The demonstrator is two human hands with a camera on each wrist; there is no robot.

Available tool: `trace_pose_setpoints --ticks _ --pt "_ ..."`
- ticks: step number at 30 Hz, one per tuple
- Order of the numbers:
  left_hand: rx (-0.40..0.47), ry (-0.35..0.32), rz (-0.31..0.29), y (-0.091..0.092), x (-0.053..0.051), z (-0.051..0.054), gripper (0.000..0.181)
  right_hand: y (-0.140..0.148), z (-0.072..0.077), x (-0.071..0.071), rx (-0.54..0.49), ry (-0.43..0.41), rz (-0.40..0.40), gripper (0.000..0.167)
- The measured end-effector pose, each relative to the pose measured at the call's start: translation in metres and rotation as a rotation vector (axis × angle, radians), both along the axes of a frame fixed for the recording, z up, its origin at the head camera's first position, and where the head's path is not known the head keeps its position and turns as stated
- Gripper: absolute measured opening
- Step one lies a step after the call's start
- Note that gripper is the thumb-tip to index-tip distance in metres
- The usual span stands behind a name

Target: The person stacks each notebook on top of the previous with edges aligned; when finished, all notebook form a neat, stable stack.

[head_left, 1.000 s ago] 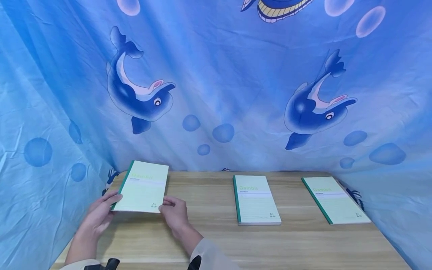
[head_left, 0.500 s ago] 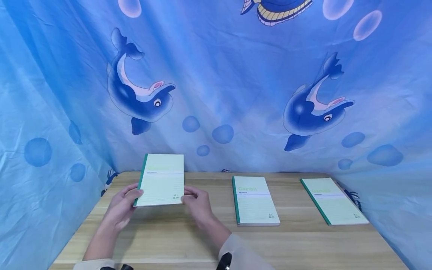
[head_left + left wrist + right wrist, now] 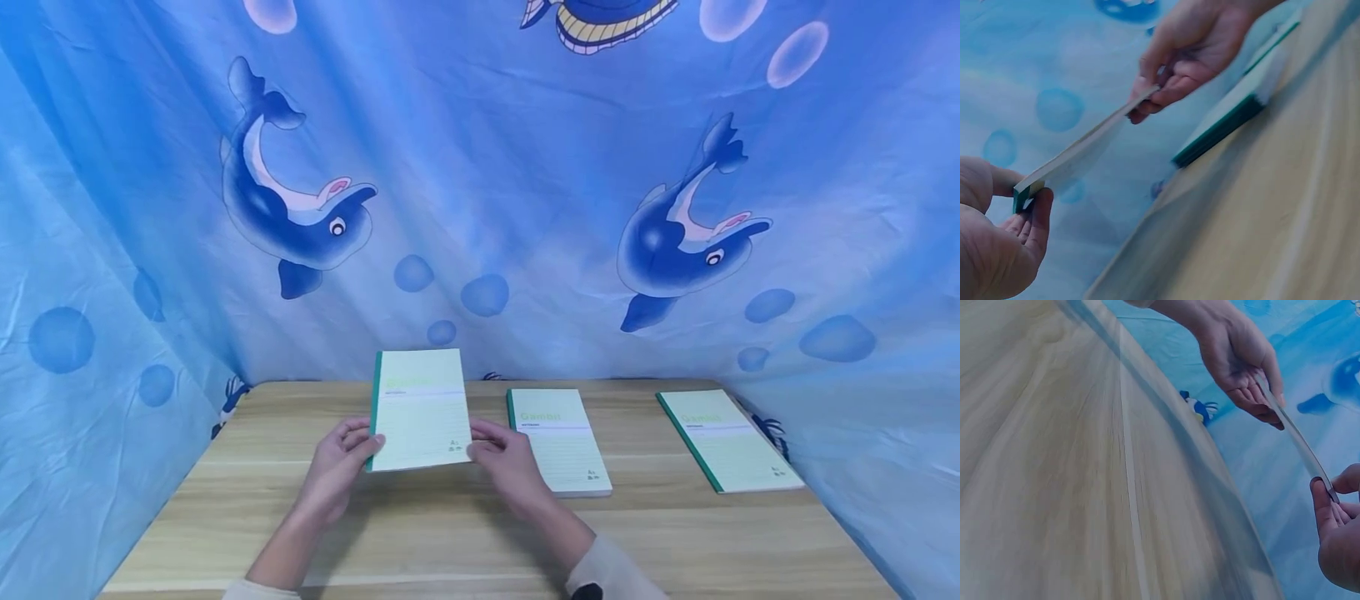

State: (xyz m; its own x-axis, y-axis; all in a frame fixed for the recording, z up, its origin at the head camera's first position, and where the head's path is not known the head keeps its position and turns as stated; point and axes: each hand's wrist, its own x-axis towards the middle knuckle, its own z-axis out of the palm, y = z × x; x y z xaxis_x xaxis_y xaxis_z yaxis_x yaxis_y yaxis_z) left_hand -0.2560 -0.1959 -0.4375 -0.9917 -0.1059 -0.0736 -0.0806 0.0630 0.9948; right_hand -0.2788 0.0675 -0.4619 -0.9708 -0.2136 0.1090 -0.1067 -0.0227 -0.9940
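Note:
A pale green notebook (image 3: 422,410) with a dark green spine is held above the table by both hands. My left hand (image 3: 335,468) pinches its lower left edge, thumb on the cover. At the lower right corner my right hand (image 3: 517,471) pinches it the same way. The left wrist view shows the notebook (image 3: 1079,147) edge-on and tilted, between the left hand (image 3: 1000,234) and the right hand (image 3: 1191,53). In the right wrist view the notebook (image 3: 1294,437) looks thin and slightly bent.
A second notebook (image 3: 562,442) lies on the wooden table (image 3: 435,542) behind and right of my right hand, partly covered by it. A third notebook (image 3: 731,442) lies farther right. A blue curtain (image 3: 480,192) with dolphins hangs behind the table.
Both hands have carried the held notebook rightward from the table's left side, and it now hangs close to the middle notebook. The head view has shifted slightly.

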Motion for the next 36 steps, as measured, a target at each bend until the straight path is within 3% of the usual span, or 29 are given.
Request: trace_pose_setpoints --ticks 5,10,23,29,36 --pt "-0.028 0.024 0.008 0.030 0.003 -0.007 0.048 0.028 0.000 0.006 0.001 -0.012 -0.031 0.047" --pt "-0.024 0.052 0.004 0.060 0.001 -0.014 0.047 0.058 0.000 0.011 0.072 -0.017 -0.073 0.045" --pt "-0.008 0.092 -0.105 0.134 -0.013 -0.043 0.052 0.137 -0.011 0.010 0.228 -0.069 -0.178 0.042" --pt "-0.036 0.098 -0.155 0.157 -0.017 -0.055 0.049 0.162 -0.023 0.011 0.234 -0.097 -0.202 0.044" --pt "-0.100 0.101 -0.149 0.174 -0.022 -0.061 0.046 0.179 -0.027 0.010 0.270 -0.123 -0.213 0.047"
